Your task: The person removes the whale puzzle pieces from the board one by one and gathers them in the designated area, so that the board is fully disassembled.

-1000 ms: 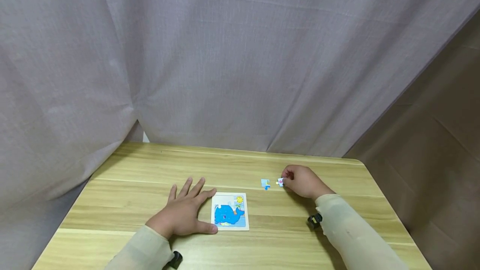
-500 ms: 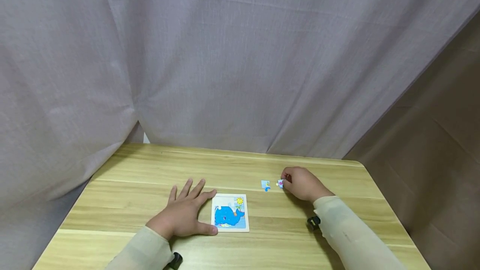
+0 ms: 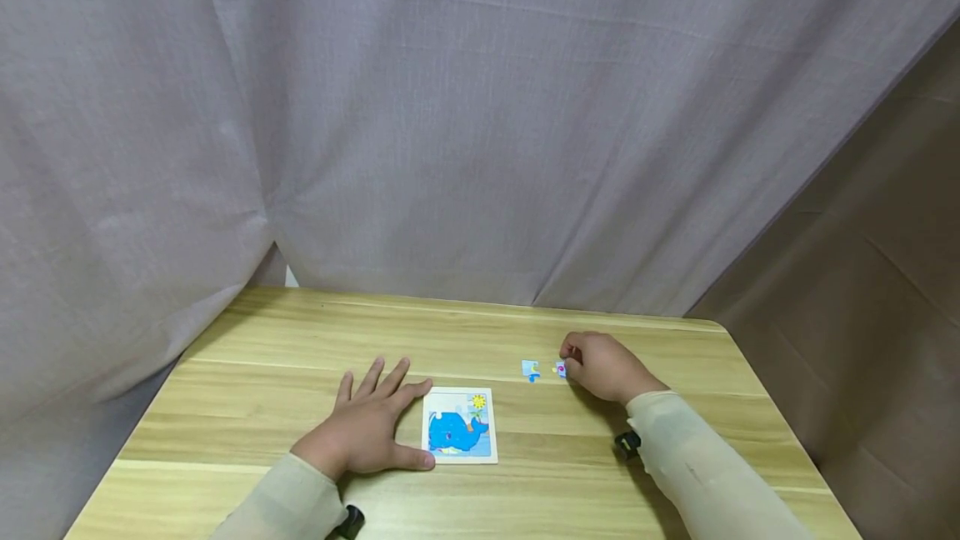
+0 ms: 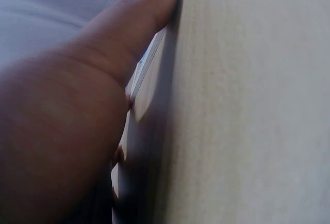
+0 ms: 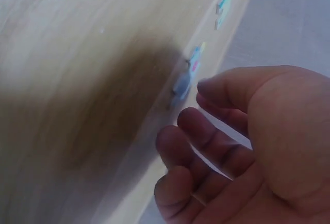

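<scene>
My left hand [image 3: 367,432] lies spread on the table at the left side of a small square whale puzzle [image 3: 459,432]. Its thumb touches the lower left corner of the puzzle's frame, and the index fingertip is at the upper left corner. The tray shows a pale bare patch at its upper left. Over to the right, my right hand [image 3: 603,365] hovers with loosely curled fingers above a puzzle piece [image 5: 194,65] with a pink swirl. In the right wrist view the fingertips appear apart from that piece. A light-blue puzzle piece [image 3: 530,369] lies left of it.
The wooden table [image 3: 420,340] reaches back to a grey curtain [image 3: 450,148]. A brown cloth [image 3: 862,273] hangs along the right side. A black wrist strap [image 3: 627,444] shows under the right sleeve, another [image 3: 351,521] under the left.
My right hand has shifted very slightly left over the swirl piece, covering a little more of it. The left hand and the whale puzzle stay in place.
</scene>
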A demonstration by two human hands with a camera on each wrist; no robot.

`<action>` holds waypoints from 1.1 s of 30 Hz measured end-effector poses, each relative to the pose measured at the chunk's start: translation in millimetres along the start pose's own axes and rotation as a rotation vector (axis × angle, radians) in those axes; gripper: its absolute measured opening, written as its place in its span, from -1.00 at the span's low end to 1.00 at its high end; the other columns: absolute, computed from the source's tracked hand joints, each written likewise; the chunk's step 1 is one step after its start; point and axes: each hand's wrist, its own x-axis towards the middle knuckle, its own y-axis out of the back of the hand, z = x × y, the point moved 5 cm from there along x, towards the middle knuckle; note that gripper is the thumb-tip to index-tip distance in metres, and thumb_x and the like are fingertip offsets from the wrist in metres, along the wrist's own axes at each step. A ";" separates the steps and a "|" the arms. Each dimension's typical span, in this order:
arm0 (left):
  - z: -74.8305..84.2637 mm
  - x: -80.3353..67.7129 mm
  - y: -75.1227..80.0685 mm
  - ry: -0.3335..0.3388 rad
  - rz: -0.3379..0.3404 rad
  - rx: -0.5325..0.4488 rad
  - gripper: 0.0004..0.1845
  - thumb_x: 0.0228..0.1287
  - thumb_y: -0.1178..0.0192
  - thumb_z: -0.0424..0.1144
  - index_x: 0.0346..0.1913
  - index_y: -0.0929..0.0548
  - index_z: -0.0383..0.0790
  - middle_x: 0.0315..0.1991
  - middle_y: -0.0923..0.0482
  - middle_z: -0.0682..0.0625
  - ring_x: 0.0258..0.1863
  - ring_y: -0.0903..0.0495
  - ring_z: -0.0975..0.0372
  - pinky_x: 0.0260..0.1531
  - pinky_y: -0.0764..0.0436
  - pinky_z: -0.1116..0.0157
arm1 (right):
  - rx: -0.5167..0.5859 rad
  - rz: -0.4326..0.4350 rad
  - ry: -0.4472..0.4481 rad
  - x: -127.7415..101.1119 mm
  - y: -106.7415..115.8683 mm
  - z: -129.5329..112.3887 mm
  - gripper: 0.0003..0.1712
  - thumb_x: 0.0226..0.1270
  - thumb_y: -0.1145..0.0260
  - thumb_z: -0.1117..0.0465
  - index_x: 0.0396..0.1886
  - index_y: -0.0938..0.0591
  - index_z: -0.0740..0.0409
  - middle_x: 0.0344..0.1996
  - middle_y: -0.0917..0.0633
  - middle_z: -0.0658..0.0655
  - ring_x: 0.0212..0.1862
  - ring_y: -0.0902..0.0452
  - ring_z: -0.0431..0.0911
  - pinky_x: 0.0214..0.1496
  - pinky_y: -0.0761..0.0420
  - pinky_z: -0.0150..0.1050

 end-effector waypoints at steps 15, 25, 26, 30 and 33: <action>-0.2 -1.4 0.3 -0.013 0.029 0.017 0.15 -0.07 -0.30 0.67 0.63 -0.26 0.36 0.74 0.04 -0.06 0.71 0.22 -0.22 0.49 0.30 -0.48 | -0.017 0.149 0.217 -7.8 31.7 -63.3 -0.88 0.42 -0.38 0.24 -0.10 -0.71 0.04 -0.40 -0.59 -0.12 -0.34 -0.46 -0.23 -0.22 -0.54 -0.22; -0.4 1.4 -0.6 0.008 0.015 0.025 0.18 -0.12 -0.28 0.70 0.63 -0.24 0.40 0.75 0.10 -0.02 0.72 0.27 -0.19 0.49 0.33 -0.48 | -0.033 0.110 0.432 -13.9 23.4 -118.8 -0.84 0.43 -0.39 0.23 -0.05 -0.74 -0.05 -0.25 -0.68 -0.14 -0.22 -0.61 -0.20 -0.11 -0.66 -0.27; -0.8 2.1 -1.1 0.013 0.014 0.027 0.19 -0.13 -0.28 0.71 0.63 -0.23 0.40 0.75 0.11 -0.02 0.72 0.28 -0.19 0.49 0.33 -0.48 | -0.040 0.093 0.452 -14.0 21.5 -123.3 -0.84 0.44 -0.39 0.22 -0.05 -0.75 -0.06 -0.23 -0.69 -0.14 -0.22 -0.61 -0.21 -0.10 -0.66 -0.28; -1.8 3.3 -2.9 0.021 0.020 0.039 0.20 -0.16 -0.26 0.73 0.63 -0.23 0.41 0.75 0.11 -0.01 0.72 0.27 -0.18 0.49 0.32 -0.48 | -0.079 0.028 0.548 -11.5 12.7 -138.4 -0.83 0.46 -0.41 0.19 -0.02 -0.77 -0.07 -0.14 -0.72 -0.14 -0.15 -0.60 -0.29 -0.02 -0.69 -0.31; -2.7 3.4 -4.1 0.019 0.014 0.035 0.19 -0.14 -0.26 0.73 0.63 -0.23 0.42 0.75 0.11 0.00 0.72 0.28 -0.18 0.49 0.31 -0.49 | -0.098 -0.021 0.619 -8.8 6.3 -145.5 -0.83 0.46 -0.44 0.17 -0.01 -0.78 -0.08 -0.09 -0.72 -0.14 -0.07 -0.61 -0.31 0.06 -0.70 -0.30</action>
